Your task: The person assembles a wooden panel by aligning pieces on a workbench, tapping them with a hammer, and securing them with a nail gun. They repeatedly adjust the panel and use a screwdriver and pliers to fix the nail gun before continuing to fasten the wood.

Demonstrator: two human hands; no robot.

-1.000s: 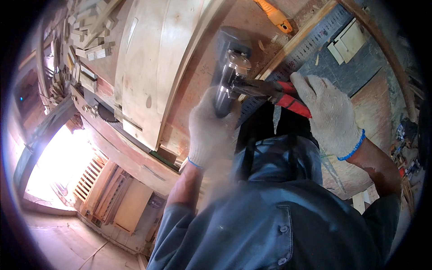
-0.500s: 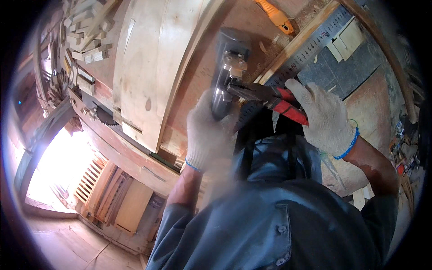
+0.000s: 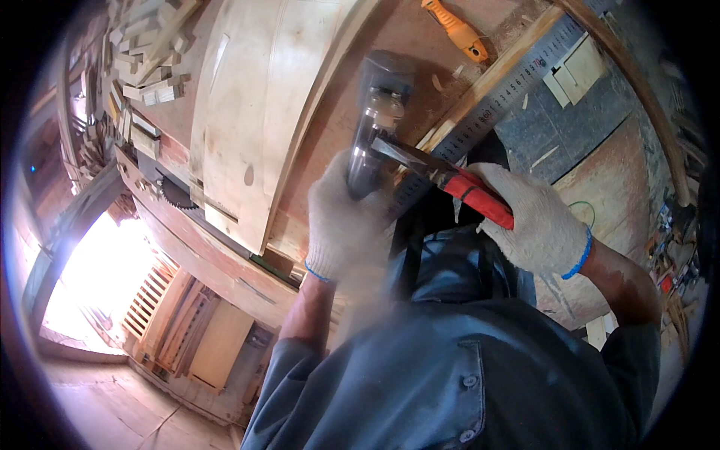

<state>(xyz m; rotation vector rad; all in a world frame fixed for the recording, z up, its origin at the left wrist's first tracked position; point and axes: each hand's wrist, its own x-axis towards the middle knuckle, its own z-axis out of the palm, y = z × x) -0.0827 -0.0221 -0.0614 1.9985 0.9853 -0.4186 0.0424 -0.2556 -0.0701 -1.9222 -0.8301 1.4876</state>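
Note:
In a white knit glove with a blue cuff, my left hand grips a dark, shiny elongated tool with a boxy black end and a metal fitting along its middle; its exact kind is unclear. My right hand, gloved the same way, is closed around the red handles of pliers. The jaws of the pliers reach left to the metal part of the dark tool. Whether they bite on something there is too blurred to tell. Haze or a smudge veils my left fingers and wrist.
A steel ruler lies along a wood strip beyond my hands. Near it are an orange-handled tool and a pale block. Pale boards lie left, beside a toothed saw blade. Wood offcuts are piled far left.
The red handles, spread apart before, are now squeezed together in my right hand. The pliers' jaws have turned slightly on the dark tool, while my left hand has barely moved.

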